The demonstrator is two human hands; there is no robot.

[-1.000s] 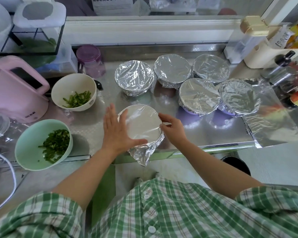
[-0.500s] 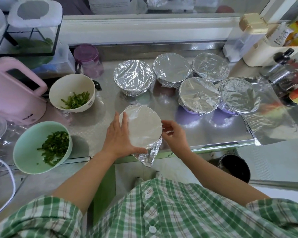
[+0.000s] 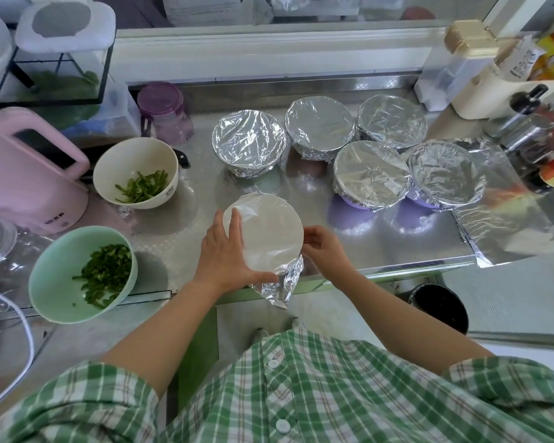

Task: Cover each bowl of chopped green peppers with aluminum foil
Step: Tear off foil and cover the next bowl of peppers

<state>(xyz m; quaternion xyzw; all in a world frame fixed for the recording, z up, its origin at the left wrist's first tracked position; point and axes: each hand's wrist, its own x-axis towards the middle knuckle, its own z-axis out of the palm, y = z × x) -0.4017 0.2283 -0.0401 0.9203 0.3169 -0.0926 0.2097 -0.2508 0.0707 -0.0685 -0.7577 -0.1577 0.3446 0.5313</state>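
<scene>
On steel counter [image 3: 179,225], crimping step: left hand [image 3: 227,251] flat atop foil [image 3: 269,231], right hand [image 3: 323,247] pinching its three-o'clock edge. Next, likely: tucking loose six-o'clock flap [image 3: 279,292].

A covered bowl [image 3: 266,231] sits at the front edge of the counter [image 3: 179,228], with five more covered bowls [image 3: 371,174] behind it to the right, two open bowls [image 3: 56,282] of peppers [image 3: 108,274] to its left, a kettle [image 3: 23,187] left of those, and a foil sheet [image 3: 506,225] at far right.
</scene>
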